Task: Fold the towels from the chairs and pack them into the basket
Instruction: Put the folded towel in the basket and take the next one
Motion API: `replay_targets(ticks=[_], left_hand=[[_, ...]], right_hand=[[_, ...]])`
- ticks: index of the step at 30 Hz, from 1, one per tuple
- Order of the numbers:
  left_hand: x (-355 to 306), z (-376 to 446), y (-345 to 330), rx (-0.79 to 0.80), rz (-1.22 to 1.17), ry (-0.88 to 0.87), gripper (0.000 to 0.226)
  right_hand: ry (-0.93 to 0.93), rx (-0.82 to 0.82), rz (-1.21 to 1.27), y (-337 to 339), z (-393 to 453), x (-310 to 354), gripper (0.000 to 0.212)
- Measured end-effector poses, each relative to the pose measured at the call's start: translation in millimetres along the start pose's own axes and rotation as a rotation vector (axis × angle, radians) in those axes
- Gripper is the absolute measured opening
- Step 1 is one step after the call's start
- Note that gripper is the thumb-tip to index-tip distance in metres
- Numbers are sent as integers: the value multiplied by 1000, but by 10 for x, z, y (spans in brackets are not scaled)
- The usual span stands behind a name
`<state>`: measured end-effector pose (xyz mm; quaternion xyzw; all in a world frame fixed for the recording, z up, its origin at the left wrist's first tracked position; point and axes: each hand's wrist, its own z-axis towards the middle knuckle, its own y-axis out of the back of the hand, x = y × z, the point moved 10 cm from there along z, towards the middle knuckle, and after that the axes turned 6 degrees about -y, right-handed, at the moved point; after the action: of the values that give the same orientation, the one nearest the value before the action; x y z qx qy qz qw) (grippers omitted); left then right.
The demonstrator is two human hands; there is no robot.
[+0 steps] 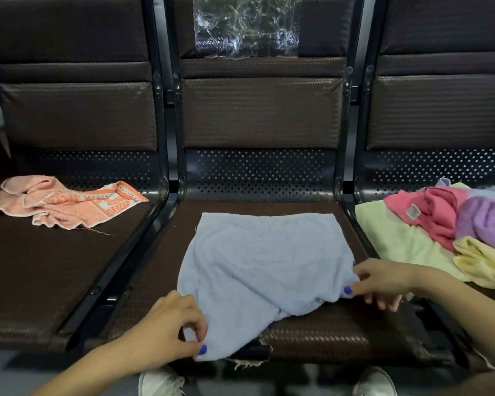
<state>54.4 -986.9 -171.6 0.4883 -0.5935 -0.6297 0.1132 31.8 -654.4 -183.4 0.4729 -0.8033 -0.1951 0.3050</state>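
- The light blue towel (pixel 263 261) lies spread on the middle chair seat (pixel 340 335), its near edge lifted and rumpled.
- The left hand (pixel 172 330) pinches the towel's near left corner between thumb and fingers.
- The right hand (pixel 383 281) pinches the near right corner.
- An orange patterned towel (pixel 69 202) lies crumpled on the left seat.
- A heap of pink, purple, yellow and pale green towels (pixel 440 224) sits on the right seat.
- White shoes (pixel 160 384) show below.
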Motion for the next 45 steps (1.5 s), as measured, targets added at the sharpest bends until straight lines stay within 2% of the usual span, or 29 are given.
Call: replay_targets(ticks=[2, 4, 6, 8, 11, 14, 18, 22, 24, 25, 28, 30, 33, 35, 36, 41, 42, 45], left_hand=[[12, -5, 2, -23, -3, -5, 21], [59, -34, 47, -75, -51, 26, 27], [111, -73, 179, -189, -303, 96, 19], [204, -104, 355, -348, -620, 151, 17], [519, -206, 579, -655, -861, 311, 16], [717, -298, 721, -873, -1093, 379, 15], [702, -305, 794, -904, -1296, 382, 15], [643, -332, 784, -865, -1350, 402, 18], [608, -345, 768, -785, -1279, 422, 18], [575, -339, 746, -715, -1220, 428, 16], [544, -327, 537, -467, -1070, 470, 12], [581, -347, 398, -325, -970, 506, 9], [581, -364, 211, -114, -827, 529, 16], [542, -377, 86, 4, -778, 550, 22], [523, -379, 60, 41, -726, 557, 25], [463, -354, 123, 119, -422, 587, 37], [472, -368, 156, 133, -304, 619, 41], [414, -372, 249, 275, 364, 596, 53]], right_hand=[[71, -126, 106, 141, 4, 65, 19], [107, -260, 234, 305, 9, 85, 29], [129, -361, 449, 432, 1, 96, 28], [129, -386, 751, 472, -7, 84, 26], [118, -305, 1153, 412, -9, 144, 19], [142, -329, 1329, 473, -44, 193, 20], [170, -276, 1393, 522, -78, 256, 25], [133, -4, 1380, 365, -129, 326, 13], [97, 78, 1262, 288, -159, 294, 8], [87, 83, 1157, 264, -161, 262, 14], [12, 12, 564, 163, -161, 113, 45], [-68, -15, 111, 86, -200, 21, 54], [-231, 135, -264, -134, -306, -189, 63], [-264, 249, -311, -306, -370, -258, 56], [-248, 257, -287, -356, -371, -255, 47], [-52, 68, 69, -247, -288, -99, 8], [-21, 23, 139, -184, -297, -69, 6], [101, -132, 338, 65, -347, 28, 11]])
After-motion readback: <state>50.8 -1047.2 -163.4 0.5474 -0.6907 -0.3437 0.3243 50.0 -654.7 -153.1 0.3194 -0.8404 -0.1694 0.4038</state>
